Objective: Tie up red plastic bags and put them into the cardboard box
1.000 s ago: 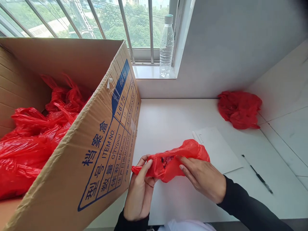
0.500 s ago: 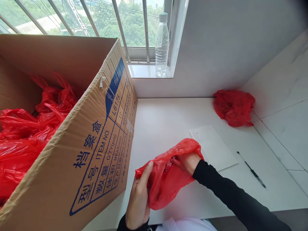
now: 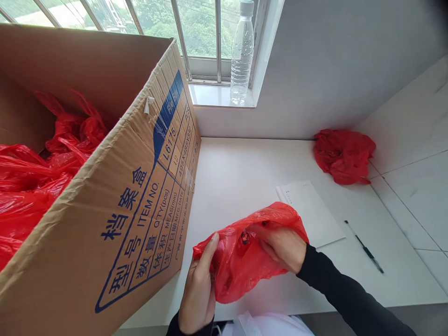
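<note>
Red bag (image 3: 241, 261) pinched by left fingers (image 3: 210, 245), right hand (image 3: 283, 247) inside

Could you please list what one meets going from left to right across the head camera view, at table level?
Cardboard box → left hand → red bag → right hand → paper sheet → pen.

- red plastic bag (image 3: 245, 261): thin, glossy, crumpled, mouth pulled open (small dark item inside, can't tell what)
- held just above the desk (image 3: 245, 172) near its front edge, close beside the cardboard box
</note>
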`<action>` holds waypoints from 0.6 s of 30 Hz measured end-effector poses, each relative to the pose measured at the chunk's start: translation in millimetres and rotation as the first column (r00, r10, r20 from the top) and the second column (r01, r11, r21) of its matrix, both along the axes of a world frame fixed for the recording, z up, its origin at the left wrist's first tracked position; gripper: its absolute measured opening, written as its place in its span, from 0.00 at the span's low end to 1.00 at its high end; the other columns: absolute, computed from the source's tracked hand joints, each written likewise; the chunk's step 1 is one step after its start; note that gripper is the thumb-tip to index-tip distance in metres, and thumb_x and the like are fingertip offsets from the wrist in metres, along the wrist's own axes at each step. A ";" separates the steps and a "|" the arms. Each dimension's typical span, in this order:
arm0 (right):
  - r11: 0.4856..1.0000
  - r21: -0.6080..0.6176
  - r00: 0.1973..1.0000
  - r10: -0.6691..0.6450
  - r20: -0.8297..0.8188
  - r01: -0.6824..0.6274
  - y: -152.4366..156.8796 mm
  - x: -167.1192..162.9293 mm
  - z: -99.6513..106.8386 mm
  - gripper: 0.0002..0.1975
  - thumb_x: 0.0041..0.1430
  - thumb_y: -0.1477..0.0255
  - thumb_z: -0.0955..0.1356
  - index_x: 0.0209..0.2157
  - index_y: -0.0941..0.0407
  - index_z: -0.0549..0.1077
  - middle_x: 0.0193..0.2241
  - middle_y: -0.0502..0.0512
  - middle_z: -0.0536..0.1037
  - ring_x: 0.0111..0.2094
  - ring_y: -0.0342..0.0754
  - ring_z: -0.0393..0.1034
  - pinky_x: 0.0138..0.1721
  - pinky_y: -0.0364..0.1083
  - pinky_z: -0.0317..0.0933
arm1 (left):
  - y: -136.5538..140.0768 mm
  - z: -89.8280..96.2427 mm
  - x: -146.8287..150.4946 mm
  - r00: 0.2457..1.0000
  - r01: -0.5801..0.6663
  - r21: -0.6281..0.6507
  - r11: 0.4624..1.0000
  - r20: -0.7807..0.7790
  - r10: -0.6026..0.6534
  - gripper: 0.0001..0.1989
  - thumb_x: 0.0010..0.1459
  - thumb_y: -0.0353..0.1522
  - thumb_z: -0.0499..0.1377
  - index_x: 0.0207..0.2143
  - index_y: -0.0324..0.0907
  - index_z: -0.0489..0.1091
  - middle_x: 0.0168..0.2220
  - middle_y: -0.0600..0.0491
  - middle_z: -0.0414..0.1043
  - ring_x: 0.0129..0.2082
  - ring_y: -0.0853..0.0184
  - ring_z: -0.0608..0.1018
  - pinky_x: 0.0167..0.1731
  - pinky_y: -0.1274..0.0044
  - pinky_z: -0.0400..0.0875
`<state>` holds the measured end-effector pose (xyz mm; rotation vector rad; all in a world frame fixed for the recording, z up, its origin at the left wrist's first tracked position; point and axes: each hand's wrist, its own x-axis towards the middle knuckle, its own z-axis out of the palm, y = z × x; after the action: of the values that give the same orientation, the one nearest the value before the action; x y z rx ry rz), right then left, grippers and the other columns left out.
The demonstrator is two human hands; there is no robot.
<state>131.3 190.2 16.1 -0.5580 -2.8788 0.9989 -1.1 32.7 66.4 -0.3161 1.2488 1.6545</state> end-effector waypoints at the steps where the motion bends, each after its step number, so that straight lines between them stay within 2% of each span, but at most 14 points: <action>1: 0.999 -0.039 0.999 0.032 -0.022 -0.033 -5.0 -1.6 1.4 0.14 0.58 0.78 0.64 0.42 0.51 0.76 0.40 0.53 0.79 0.41 0.52 0.72 0.43 0.49 0.66 | -0.2 1.1 0.6 1.000 -0.003 -0.003 1.000 0.003 0.003 0.19 0.51 0.42 0.70 0.43 0.42 0.79 0.35 0.52 0.81 0.32 0.63 0.82 0.32 0.77 0.75; 3: 0.992 -0.110 0.997 0.050 -0.064 -0.057 -13.7 -5.2 3.7 0.12 0.60 0.77 0.64 0.41 0.51 0.76 0.38 0.51 0.80 0.38 0.50 0.73 0.40 0.47 0.66 | -0.8 3.2 1.2 1.000 -0.005 -0.007 1.000 0.004 0.005 0.19 0.51 0.42 0.70 0.43 0.42 0.80 0.35 0.52 0.81 0.31 0.63 0.81 0.32 0.77 0.75; 6: 0.984 -0.177 0.995 0.000 -0.096 -0.017 -18.4 -6.8 5.8 0.14 0.66 0.76 0.60 0.44 0.53 0.75 0.38 0.53 0.79 0.37 0.49 0.73 0.39 0.47 0.67 | -2.2 6.0 0.9 1.000 -0.017 -0.020 1.000 -0.006 0.017 0.19 0.50 0.42 0.71 0.42 0.42 0.80 0.35 0.51 0.81 0.32 0.63 0.81 0.31 0.77 0.75; 8: 0.978 -0.205 0.994 0.022 -0.104 -0.043 -16.3 -5.2 6.6 0.12 0.64 0.76 0.61 0.41 0.52 0.75 0.37 0.52 0.79 0.37 0.50 0.72 0.40 0.49 0.67 | -2.8 7.5 0.9 1.000 -0.026 -0.023 0.999 -0.002 0.026 0.19 0.49 0.42 0.71 0.42 0.41 0.80 0.35 0.51 0.81 0.32 0.62 0.81 0.32 0.77 0.75; 10: 0.976 -0.196 0.993 0.076 -0.091 -0.092 -12.8 -2.5 6.8 0.09 0.60 0.76 0.65 0.38 0.52 0.75 0.37 0.52 0.78 0.40 0.52 0.72 0.42 0.50 0.66 | -2.3 9.3 1.6 1.000 -0.026 -0.025 0.999 0.004 0.026 0.20 0.49 0.42 0.71 0.41 0.40 0.80 0.34 0.50 0.81 0.33 0.61 0.82 0.33 0.76 0.75; 13: 0.982 -0.138 0.992 0.122 -0.041 -0.126 -9.3 4.5 7.2 0.11 0.57 0.79 0.65 0.38 0.53 0.74 0.40 0.54 0.78 0.42 0.54 0.71 0.43 0.51 0.64 | 0.0 12.4 3.8 1.000 -0.029 -0.026 0.999 -0.002 0.029 0.19 0.49 0.41 0.71 0.40 0.39 0.80 0.36 0.48 0.81 0.36 0.59 0.82 0.35 0.75 0.76; 16: 0.973 -0.119 0.979 0.201 0.033 -0.196 -8.8 17.9 14.3 0.13 0.53 0.83 0.63 0.35 0.53 0.73 0.33 0.52 0.78 0.33 0.49 0.70 0.32 0.46 0.60 | 2.4 15.9 6.6 0.999 -0.038 -0.007 0.999 -0.008 0.038 0.18 0.50 0.40 0.70 0.41 0.39 0.79 0.40 0.47 0.81 0.40 0.56 0.81 0.39 0.74 0.76; 18: 0.950 -0.126 0.951 0.297 0.086 -0.286 -7.5 28.8 26.0 0.16 0.53 0.84 0.62 0.37 0.51 0.73 0.28 0.49 0.76 0.26 0.46 0.67 0.26 0.45 0.54 | 2.3 18.7 8.7 0.997 -0.046 0.009 0.999 -0.055 0.046 0.21 0.52 0.39 0.70 0.47 0.41 0.78 0.45 0.46 0.80 0.46 0.55 0.80 0.43 0.73 0.75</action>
<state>160.1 182.7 42.1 -0.1937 -3.0763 1.2091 7.6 35.0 85.1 -0.2983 1.2841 1.7173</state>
